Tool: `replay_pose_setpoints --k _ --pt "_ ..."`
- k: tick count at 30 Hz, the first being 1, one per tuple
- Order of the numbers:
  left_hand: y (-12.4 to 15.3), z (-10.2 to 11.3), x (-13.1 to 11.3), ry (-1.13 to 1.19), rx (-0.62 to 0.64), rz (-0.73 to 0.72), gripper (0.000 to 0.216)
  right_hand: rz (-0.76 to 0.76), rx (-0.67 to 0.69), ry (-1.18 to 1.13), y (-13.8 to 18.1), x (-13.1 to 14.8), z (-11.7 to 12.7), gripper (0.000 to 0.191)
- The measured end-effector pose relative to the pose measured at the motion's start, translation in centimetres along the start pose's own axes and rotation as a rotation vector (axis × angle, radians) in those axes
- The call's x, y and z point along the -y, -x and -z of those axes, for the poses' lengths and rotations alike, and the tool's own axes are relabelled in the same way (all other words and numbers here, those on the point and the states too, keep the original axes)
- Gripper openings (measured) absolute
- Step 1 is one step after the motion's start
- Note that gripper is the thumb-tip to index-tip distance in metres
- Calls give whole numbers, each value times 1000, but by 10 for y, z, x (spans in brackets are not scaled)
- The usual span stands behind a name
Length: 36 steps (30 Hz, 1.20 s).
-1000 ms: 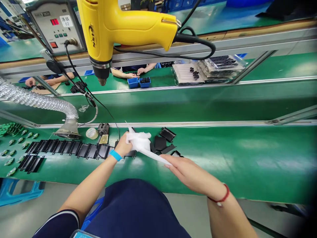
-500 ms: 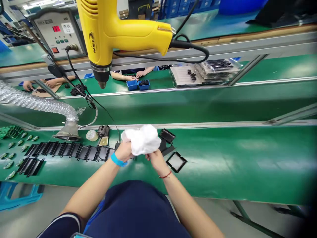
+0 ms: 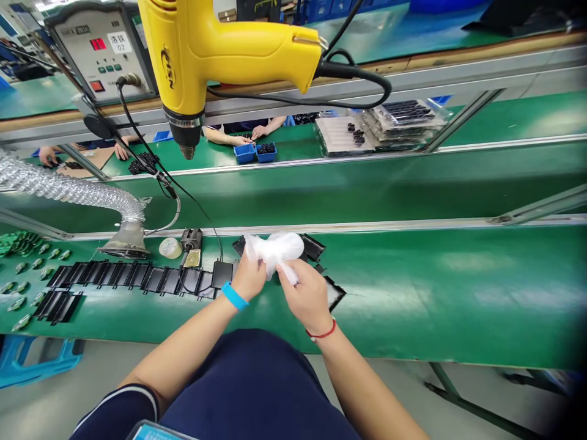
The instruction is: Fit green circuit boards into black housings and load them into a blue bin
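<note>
A crumpled, soft white sheet (image 3: 277, 245) is bunched up between my two hands over the bench; whether it is cloth or thin film I cannot make out. My left hand (image 3: 250, 278), with a blue wristband, is closed on its left side. On the right, my right hand (image 3: 308, 294) pinches a loose end of it between thumb and fingers. Black plastic housings (image 3: 313, 247) lie just behind and beside the sheet, partly hidden by it. A black frame with a pale panel (image 3: 336, 293) is partly covered by my right hand.
A row of black housings (image 3: 123, 275) runs left, near green circuit boards (image 3: 21, 267). A soldering iron stand (image 3: 191, 239), a tape roll (image 3: 170, 247) and a fume hose nozzle (image 3: 123, 240) stand behind. A yellow heat gun (image 3: 186, 61) hangs overhead. Co-workers' hands (image 3: 261, 131) show across the bench.
The white sheet is more bunched and its loose end now hangs by my right hand. Both hands have shifted right; the right hand now covers part of the frame.
</note>
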<state>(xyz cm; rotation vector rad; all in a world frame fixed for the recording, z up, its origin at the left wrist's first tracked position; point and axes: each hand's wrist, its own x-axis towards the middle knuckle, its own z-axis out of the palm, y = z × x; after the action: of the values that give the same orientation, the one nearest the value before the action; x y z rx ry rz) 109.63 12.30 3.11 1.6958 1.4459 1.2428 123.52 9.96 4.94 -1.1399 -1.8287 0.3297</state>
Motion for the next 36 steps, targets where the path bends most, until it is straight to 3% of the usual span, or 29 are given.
replay_pose_setpoints --k 3,6,8,11,13,15,20,28,33,36 --pt "10 -2 -6 -132 -59 -31 37 -97 -58 -13 -4 3 -4 11" --pt "16 3 -15 -97 26 -87 34 -178 -87 -40 -5 1 -7 7" --pt "17 8 -21 29 93 -109 34 -139 -67 -57 -3 -1 -7 7" --pt "16 12 -26 191 27 54 36 -64 -22 -88 1 -2 -7 7" --pt "14 13 -28 209 -34 166 34 -95 -33 -104 3 -2 -6 7" --pt "13 13 -30 184 -29 184 26 -169 -61 -121 4 -1 -5 9" --pt "12 12 -30 8 -34 113 17 -229 -88 -134 3 2 -3 10" --pt "10 9 -23 -201 -9 -49 15 54 98 -23 8 -3 -9 22" --pt "17 7 -23 -223 -14 -130 13 -96 -34 -109 2 -6 -8 11" --pt "20 8 -23 -227 -16 -186 13 -199 -29 -230 -1 -7 -5 23"
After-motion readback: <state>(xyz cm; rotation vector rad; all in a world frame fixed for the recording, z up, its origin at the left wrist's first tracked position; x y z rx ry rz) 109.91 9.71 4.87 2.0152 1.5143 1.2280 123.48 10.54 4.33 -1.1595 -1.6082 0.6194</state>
